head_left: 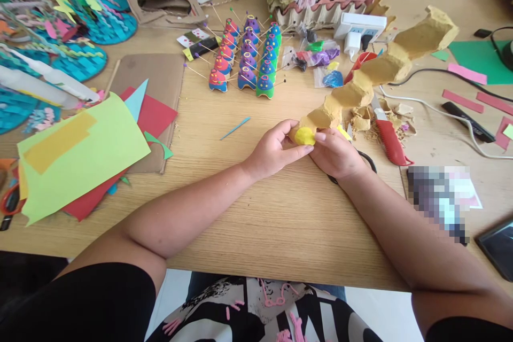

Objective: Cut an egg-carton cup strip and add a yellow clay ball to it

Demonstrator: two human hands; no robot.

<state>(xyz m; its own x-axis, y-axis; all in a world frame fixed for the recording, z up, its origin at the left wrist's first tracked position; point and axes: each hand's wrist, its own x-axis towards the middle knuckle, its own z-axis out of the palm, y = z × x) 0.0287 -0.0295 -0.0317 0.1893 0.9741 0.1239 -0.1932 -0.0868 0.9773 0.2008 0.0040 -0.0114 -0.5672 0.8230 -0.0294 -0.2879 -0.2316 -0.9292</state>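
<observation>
My left hand (274,149) and my right hand (334,154) meet above the wooden table, both closed on the near end of a long strip of yellowish egg carton (352,91). Bright yellow clay (304,136) covers the end cup, with fingers of both hands pressed around it. The strip slants up and away to the right. Beyond my hands stand rows of small painted caterpillar figures: red-blue (218,80), purple (247,77) and green-blue (265,84), with pins sticking out. A thin blue stick (235,128) lies left of my hands.
A red-handled knife (390,141) and carton scraps (362,118) lie right of my hands. Bagged clay (332,78) and a white power strip (360,26) are behind. Green paper (84,155) is at left, a phone (499,248) at the right edge. Cables cross the right side.
</observation>
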